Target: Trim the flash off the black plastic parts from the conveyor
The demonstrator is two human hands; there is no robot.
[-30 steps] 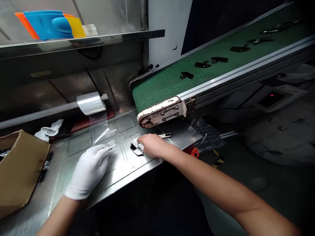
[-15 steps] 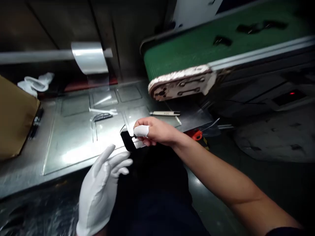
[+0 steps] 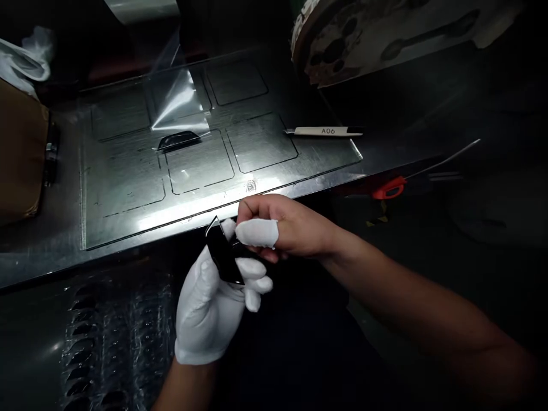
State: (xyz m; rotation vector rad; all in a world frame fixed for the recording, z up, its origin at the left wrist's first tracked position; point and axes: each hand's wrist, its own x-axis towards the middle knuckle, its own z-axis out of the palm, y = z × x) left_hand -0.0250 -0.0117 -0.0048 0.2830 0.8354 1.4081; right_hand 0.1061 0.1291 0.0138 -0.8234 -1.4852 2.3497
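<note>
My left hand [image 3: 214, 308], in a white glove, is closed around a glossy black flat piece [image 3: 225, 257] with one pointed corner, held just off the bench's front edge. My right hand [image 3: 278, 228] is bare except for a white cover on the thumb. Its thumb and fingers pinch at the right side of that piece, where a small dark tab shows. A similar black piece [image 3: 180, 140] lies on the glass plate [image 3: 128, 177], beside a sheet of clear film [image 3: 180, 108].
A white-handled craft knife [image 3: 325, 131] marked A06 lies at the plate's right. A conveyor end [image 3: 342, 45] overhangs the back right. An orange-handled tool [image 3: 389, 188] is at the bench edge. At left stand a cardboard box [image 3: 21, 154] and a clear tray [image 3: 115, 342] with several dark pieces.
My left hand has come up from open and closed on the black piece that my right hand was holding. The view has moved closer to the bench, and the tray now shows.
</note>
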